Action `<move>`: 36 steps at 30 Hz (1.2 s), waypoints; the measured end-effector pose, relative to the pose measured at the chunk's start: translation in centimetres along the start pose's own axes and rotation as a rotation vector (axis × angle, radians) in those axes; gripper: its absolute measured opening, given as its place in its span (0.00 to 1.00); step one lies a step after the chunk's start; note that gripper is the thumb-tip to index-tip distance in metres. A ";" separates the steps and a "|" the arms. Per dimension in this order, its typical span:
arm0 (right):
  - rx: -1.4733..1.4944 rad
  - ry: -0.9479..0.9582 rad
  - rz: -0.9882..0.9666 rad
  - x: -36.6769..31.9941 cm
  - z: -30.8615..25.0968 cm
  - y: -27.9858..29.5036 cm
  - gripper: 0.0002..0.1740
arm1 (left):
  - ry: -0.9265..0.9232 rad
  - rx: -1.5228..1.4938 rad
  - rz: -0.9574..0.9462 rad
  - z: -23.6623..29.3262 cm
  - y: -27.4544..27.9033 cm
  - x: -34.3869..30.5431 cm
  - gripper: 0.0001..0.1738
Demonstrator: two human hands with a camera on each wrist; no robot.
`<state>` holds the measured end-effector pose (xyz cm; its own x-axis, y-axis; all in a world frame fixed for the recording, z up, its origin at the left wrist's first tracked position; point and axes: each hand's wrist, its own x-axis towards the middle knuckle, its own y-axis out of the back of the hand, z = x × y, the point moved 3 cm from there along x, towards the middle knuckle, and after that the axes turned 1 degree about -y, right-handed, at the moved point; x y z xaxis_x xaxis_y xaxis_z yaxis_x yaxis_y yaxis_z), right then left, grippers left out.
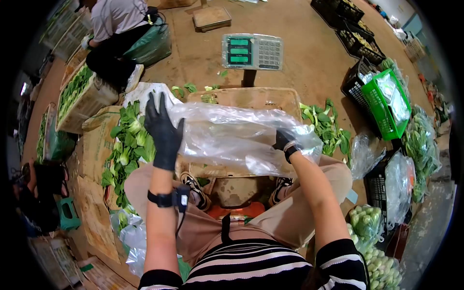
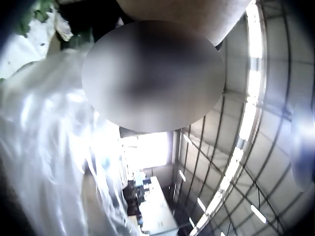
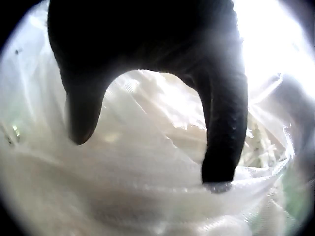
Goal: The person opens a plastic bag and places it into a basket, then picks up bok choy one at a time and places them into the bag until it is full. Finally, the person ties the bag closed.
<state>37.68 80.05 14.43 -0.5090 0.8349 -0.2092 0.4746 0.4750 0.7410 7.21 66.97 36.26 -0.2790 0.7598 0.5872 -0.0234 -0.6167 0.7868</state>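
Note:
A clear plastic bag [image 1: 227,140] is spread across the scale's tan platform [image 1: 282,96]. My black-gloved left hand [image 1: 164,135] is at the bag's left end, fingers straight and apart. At the bag's right end my gloved right hand [image 1: 284,140] is partly covered by film. The right wrist view has that hand [image 3: 152,64] within the bag [image 3: 147,167], thumb and fingers spread apart, one fingertip against the film. Bag film [image 2: 54,132] fills the left of the left wrist view, where a blurred patch hides part of the scene.
Leafy greens lie left [image 1: 128,145] and right [image 1: 326,125] of the platform. The scale's display [image 1: 252,51] stands beyond it. A green crate [image 1: 386,104] and bagged vegetables [image 1: 365,222] are at right. Another person [image 1: 118,34] sits at upper left near a crate of greens [image 1: 87,101].

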 end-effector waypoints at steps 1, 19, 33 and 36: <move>-0.018 0.003 -0.019 0.1 0.3 -0.6 0.25 | -0.145 -0.066 0.088 2.5 0.3 -0.8 0.39; -0.093 0.005 -0.316 5.0 -0.1 -6.1 0.44 | -0.466 0.102 -1.455 8.0 -26.6 -17.0 0.26; -0.502 -0.259 0.002 6.4 3.1 -5.2 0.27 | -0.132 0.314 -1.628 1.3 -30.5 -12.8 0.25; -0.337 0.010 -0.158 7.3 -0.1 -5.2 0.28 | 0.028 0.114 -1.216 2.0 -30.2 -15.5 0.50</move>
<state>31.45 83.65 9.13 -0.5652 0.7550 -0.3325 0.1277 0.4783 0.8689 14.14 74.22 3.70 -0.1543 0.8235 -0.5459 -0.1998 0.5151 0.8335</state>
